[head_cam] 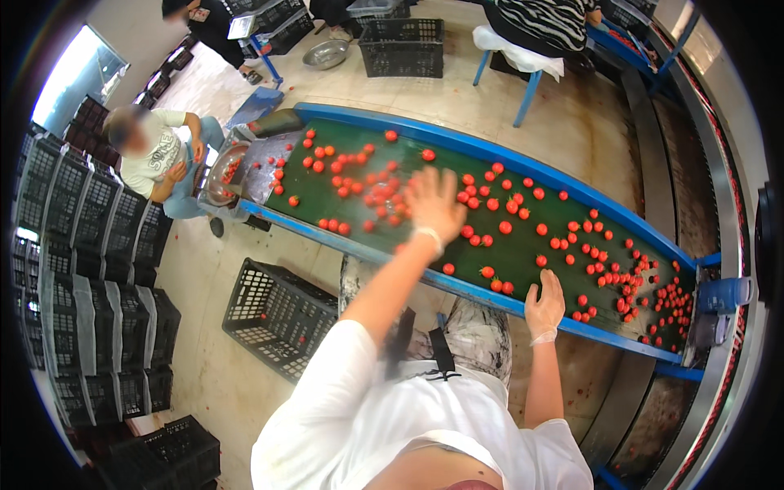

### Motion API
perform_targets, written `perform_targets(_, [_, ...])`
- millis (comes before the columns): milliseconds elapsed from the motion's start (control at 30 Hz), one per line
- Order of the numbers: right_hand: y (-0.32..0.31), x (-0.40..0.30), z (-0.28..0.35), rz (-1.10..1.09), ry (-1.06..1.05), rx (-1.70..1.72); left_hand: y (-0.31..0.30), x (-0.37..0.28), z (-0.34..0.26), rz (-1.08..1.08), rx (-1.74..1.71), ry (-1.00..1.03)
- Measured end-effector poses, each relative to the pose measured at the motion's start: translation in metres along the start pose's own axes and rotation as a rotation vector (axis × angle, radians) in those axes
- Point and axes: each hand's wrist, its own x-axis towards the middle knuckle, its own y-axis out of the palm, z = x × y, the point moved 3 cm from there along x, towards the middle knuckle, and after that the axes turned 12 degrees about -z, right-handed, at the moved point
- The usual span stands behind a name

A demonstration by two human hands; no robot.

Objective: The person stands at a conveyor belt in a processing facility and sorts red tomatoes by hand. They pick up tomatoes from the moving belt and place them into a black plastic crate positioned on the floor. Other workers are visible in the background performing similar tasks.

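A green conveyor belt (398, 245) with blue side rails runs before me, scattered with red cherry tomatoes (505, 227). My left hand (436, 205), in a clear plastic glove, reaches over the belt's middle with its fingers spread. Just left of it lies a dense cluster of tomatoes (383, 196), blurred like the fingertips. Nothing shows in that hand, though its underside is hidden. Near the front blue rail (392, 260) my right hand (545, 306), also gloved, has its fingers extended and thumb apart. No tomato shows in it; a few lie to either side. More crowd the belt's right end.
A person (156, 153) sits at the belt's left end beside a metal bowl (214, 177) of tomatoes. A black plastic crate (278, 312) stands on the floor by my left leg. Stacked crates (92, 324) line the left. Machine framing (726, 367) bounds the right.
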Motion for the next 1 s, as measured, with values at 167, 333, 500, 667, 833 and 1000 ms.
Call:
perform_targets(167, [-0.001, 0.005, -0.012, 0.069, -0.008, -0.025, 0.019, -0.014, 0.076, 0.242, 0.083, -0.229])
perform_targets(333, [0.004, 0.042, -0.044, 0.220, 0.174, -0.290, -0.002, -0.048, 0.036, 0.411, 0.009, -0.073])
perform_targets(500, [0.019, 0.067, -0.097, 0.291, 0.447, -0.262, -0.018, -0.081, -0.001, 0.257, -0.102, 0.084])
perform_targets(667, [0.029, 0.053, -0.072, 0.302, 0.195, -0.205, -0.015, -0.086, -0.008, 0.145, -0.145, 0.058])
perform_targets(833, [0.023, 0.060, -0.040, 0.128, -0.023, 0.144, -0.014, -0.089, -0.015, 0.134, -0.188, 0.045])
perform_targets(1000, [0.046, 0.047, -0.024, 0.320, -0.074, 0.215, -0.016, -0.097, -0.043, 0.066, -0.564, 0.002])
